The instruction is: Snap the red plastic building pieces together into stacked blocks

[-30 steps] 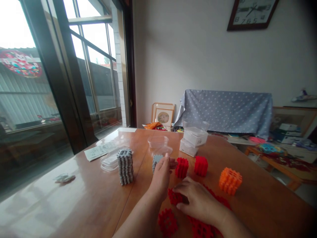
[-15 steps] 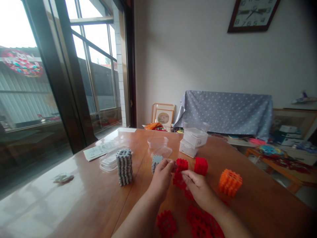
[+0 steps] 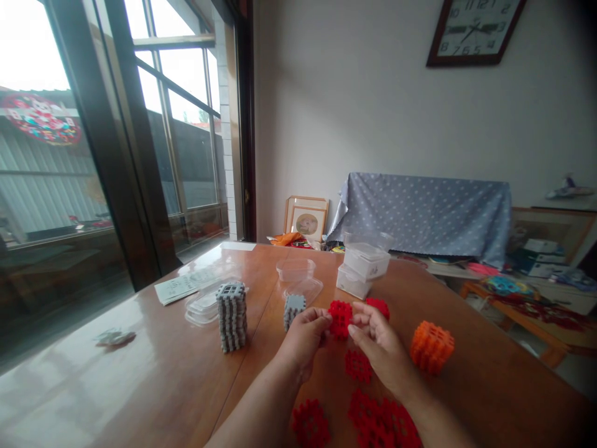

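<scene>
A red notched plastic building tile [image 3: 340, 319] is upright, facing me, over the middle of the table. My left hand [image 3: 304, 339] pinches its left edge between thumb and fingers. My right hand [image 3: 380, 342] is at its right side, thumb and fingers apart; whether a fingertip touches the tile I cannot tell. Partly behind my right fingers stands a red tile stack [image 3: 379, 306]. Below the hands lie a single red tile [image 3: 358, 366], another red tile [image 3: 311, 424] and a loose heap of red tiles [image 3: 382, 420].
A tall grey tile stack [image 3: 232, 318] and a shorter grey stack [image 3: 295, 310] stand left of the hands, an orange stack [image 3: 432, 348] to the right. Clear lids [image 3: 203, 305], an open clear tub [image 3: 296, 269], white boxes [image 3: 366, 260] and paper sheets [image 3: 181, 286] lie farther back.
My right hand has opened and drawn slightly right, away from its pinch. The red tile near the fingers now faces me upright, and the lower single tile shows more.
</scene>
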`<action>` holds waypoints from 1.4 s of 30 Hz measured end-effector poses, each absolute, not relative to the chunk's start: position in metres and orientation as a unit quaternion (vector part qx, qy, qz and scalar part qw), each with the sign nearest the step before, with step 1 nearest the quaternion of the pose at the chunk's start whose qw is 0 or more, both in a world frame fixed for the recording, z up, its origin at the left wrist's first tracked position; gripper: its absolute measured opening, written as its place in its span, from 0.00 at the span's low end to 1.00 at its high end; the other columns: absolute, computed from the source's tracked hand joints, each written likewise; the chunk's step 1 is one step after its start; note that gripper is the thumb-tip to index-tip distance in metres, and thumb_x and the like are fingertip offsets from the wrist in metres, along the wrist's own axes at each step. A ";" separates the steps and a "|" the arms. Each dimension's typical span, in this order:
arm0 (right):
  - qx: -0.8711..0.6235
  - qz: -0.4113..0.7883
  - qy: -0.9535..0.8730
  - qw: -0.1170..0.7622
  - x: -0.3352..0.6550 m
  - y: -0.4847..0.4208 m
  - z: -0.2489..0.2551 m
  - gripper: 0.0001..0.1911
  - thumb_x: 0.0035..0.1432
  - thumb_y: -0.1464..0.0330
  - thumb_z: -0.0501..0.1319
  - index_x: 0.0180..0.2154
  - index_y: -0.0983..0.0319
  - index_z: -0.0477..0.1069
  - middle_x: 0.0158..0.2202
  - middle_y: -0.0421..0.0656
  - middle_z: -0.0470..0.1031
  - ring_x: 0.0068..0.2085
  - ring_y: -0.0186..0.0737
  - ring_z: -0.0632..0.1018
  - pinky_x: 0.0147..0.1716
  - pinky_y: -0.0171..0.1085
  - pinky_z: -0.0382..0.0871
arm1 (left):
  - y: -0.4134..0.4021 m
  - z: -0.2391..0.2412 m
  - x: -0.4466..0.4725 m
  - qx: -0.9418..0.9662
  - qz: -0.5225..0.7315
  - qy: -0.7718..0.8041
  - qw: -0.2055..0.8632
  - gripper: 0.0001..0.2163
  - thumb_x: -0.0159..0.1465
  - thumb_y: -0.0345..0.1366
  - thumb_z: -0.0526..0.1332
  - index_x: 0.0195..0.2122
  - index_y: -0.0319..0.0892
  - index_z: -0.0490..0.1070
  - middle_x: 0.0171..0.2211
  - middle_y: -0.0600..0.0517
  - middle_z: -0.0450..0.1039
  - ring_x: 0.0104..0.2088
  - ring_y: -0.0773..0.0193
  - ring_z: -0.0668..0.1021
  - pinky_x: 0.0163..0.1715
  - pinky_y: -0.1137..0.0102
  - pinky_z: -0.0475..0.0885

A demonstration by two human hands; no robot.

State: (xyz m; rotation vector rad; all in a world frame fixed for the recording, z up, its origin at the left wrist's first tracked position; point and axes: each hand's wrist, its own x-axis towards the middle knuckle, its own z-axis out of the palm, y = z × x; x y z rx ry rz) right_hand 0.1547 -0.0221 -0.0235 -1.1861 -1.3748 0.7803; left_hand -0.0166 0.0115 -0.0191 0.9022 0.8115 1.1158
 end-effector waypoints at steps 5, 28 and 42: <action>-0.513 0.295 -0.609 0.529 0.157 -0.017 -0.033 0.28 0.61 0.55 0.64 0.58 0.59 0.65 0.46 0.47 0.77 0.41 0.43 0.79 0.42 0.42 0.75 | 0.014 -0.020 -0.017 0.346 0.511 0.338 0.711 0.11 0.54 0.37 0.70 0.33 0.39 0.70 0.24 0.53 0.72 0.23 0.71 0.72 0.27 0.75 0.63; -0.509 0.111 -0.700 0.489 0.159 -0.015 -0.035 0.11 0.66 0.61 0.59 0.41 0.58 0.77 0.38 0.46 0.81 0.37 0.44 0.80 0.39 0.41 0.75 | 0.018 -0.024 -0.017 0.305 0.517 0.328 0.729 0.11 0.55 0.33 0.71 0.34 0.40 0.69 0.24 0.54 0.72 0.23 0.70 0.75 0.26 0.75 0.67; -0.559 0.155 -0.594 0.557 0.173 0.016 -0.054 0.23 0.61 0.48 0.60 0.42 0.60 0.79 0.39 0.47 0.84 0.40 0.47 0.83 0.43 0.41 0.75 | 0.016 -0.021 -0.014 0.320 0.534 0.374 0.687 0.13 0.58 0.37 0.68 0.41 0.39 0.70 0.33 0.50 0.76 0.27 0.70 0.76 0.29 0.75 0.66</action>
